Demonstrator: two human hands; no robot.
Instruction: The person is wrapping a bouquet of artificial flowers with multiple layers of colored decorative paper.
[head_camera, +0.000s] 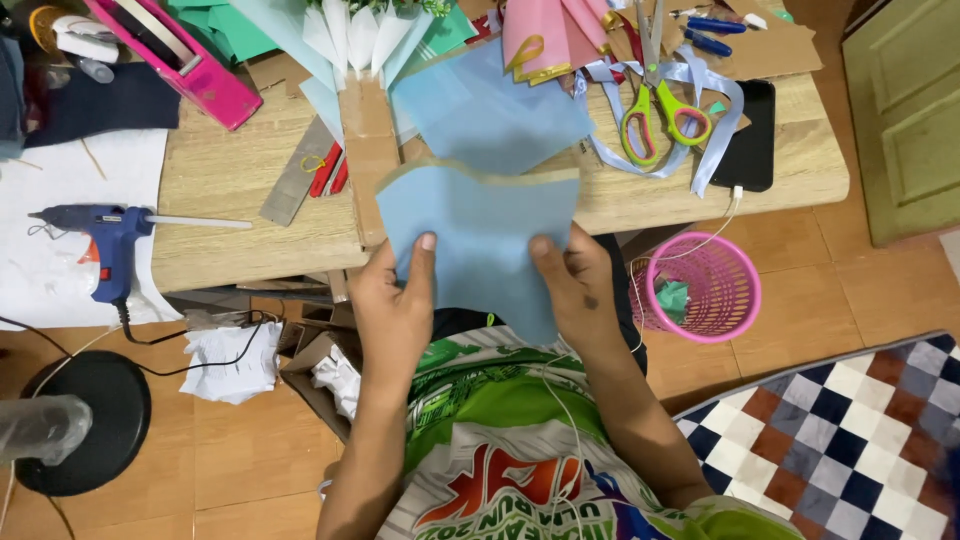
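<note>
A light blue paper sheet (480, 230) is held up in front of me, just at the near edge of the low wooden table (230, 190). My left hand (395, 310) grips its lower left side, thumb on the front. My right hand (575, 290) grips its lower right side the same way. Another light blue sheet (490, 110) lies flat on the table right behind it.
A blue glue gun (105, 235) rests at the left on white paper. Green-handled scissors (660, 105), ribbon, a black phone (750, 140) and pink paper crowd the table's right. A pink mesh basket (705, 285) stands on the floor. Crumpled paper and a checkered rug lie below.
</note>
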